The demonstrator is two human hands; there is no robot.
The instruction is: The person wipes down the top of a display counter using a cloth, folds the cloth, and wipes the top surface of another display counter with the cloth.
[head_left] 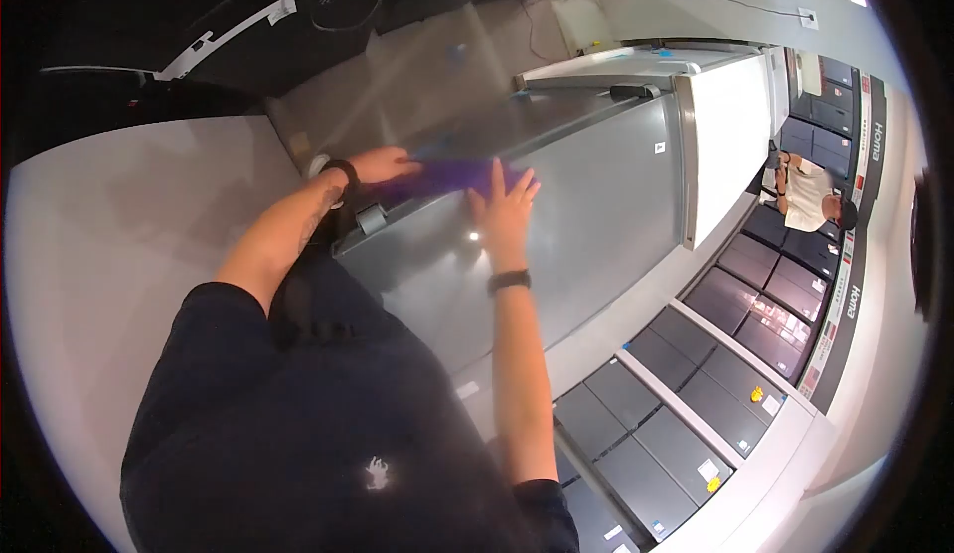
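Observation:
A blurred purple cloth (442, 179) stretches between my hands, along the edge of a grey refrigerator door (586, 195). My left hand (383, 165), with a dark band at its wrist, has its fingers closed on the cloth's left end. My right hand (507, 215) lies against the door with fingers spread, its fingertips at the cloth's right end. A small metallic hinge piece (371, 219) sits at the door's near corner, below my left hand. A bright reflection shows beside my right palm.
A white panel (730, 146) borders the refrigerator's far end. Dark refrigerator fronts (686, 394) line the right side. A person (810, 195) in a light shirt is farther off, appearing sideways. A cable (735, 6) runs to a wall socket at the top.

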